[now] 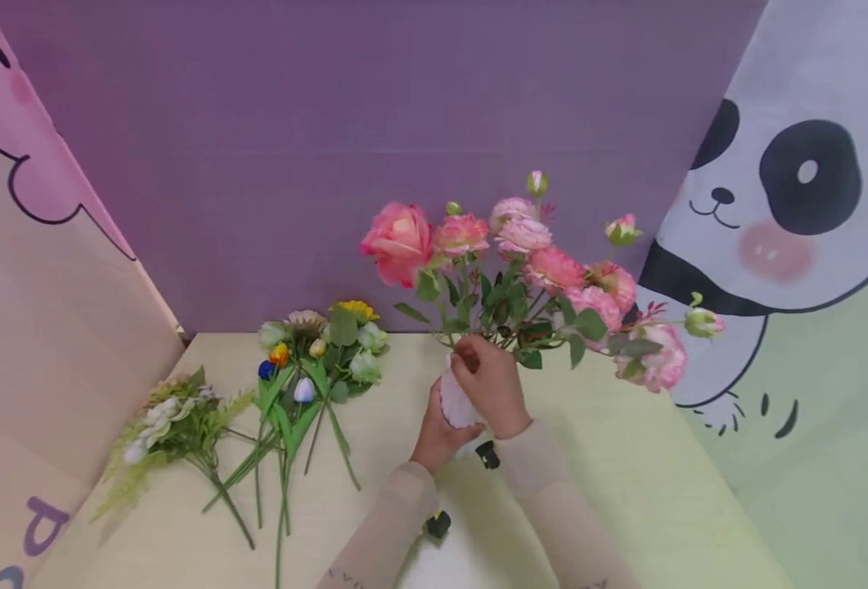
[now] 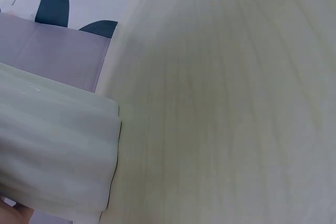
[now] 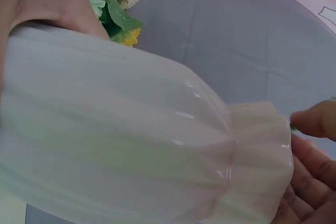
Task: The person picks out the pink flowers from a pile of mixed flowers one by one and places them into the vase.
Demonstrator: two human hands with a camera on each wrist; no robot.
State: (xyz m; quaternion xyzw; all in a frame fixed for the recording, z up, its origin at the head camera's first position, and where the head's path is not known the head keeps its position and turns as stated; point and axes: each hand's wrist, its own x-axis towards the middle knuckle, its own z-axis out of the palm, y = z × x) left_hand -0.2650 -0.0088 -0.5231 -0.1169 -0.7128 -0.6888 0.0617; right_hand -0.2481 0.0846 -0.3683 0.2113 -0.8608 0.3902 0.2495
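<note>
My left hand (image 1: 441, 429) grips a white ruffle-rimmed vase (image 3: 157, 124) around its body. The vase's wavy lower end shows in the left wrist view, close to the table. At the vase mouth, my right hand (image 1: 494, 383) has its thumb and fingers curled together beside the rim. A bit of green stem shows at the thumb tip in the right wrist view, and the fingers seem to pinch it. Pink roses and ranunculus-like flowers (image 1: 522, 233), with leaves and buds, spread out of the vase. Where their stems enter is mostly hidden by the right hand.
Several loose artificial flowers lie on the left of the pale wooden table (image 1: 625, 507): tulips (image 1: 303, 390), a yellow flower (image 1: 358, 309) with pale green blooms, and a white-and-green bunch (image 1: 164, 417). A purple panel (image 1: 404, 106) stands behind; a panda-printed panel (image 1: 802, 327) is at right.
</note>
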